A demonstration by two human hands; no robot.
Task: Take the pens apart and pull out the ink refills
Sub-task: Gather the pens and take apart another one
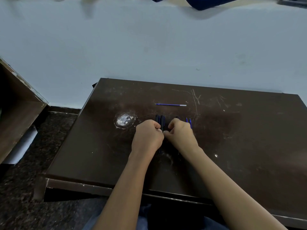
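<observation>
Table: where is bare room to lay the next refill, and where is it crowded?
Free: the right half of the table, right of the two blue refills; also the left strip beyond the pale scuff. Crowded: the middle, where the left hand and right hand grip a pen beside other pens.

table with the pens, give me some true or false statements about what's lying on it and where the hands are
A blue refill lies alone on the table, beyond the hands. True.
Both hands lie flat and open. False: the left hand and right hand have curled fingers and meet at the dark pens.
The white worn patch is right of the hands. False: it is left of the left hand.
Two thin blue pieces lie beside the right hand. True.
</observation>
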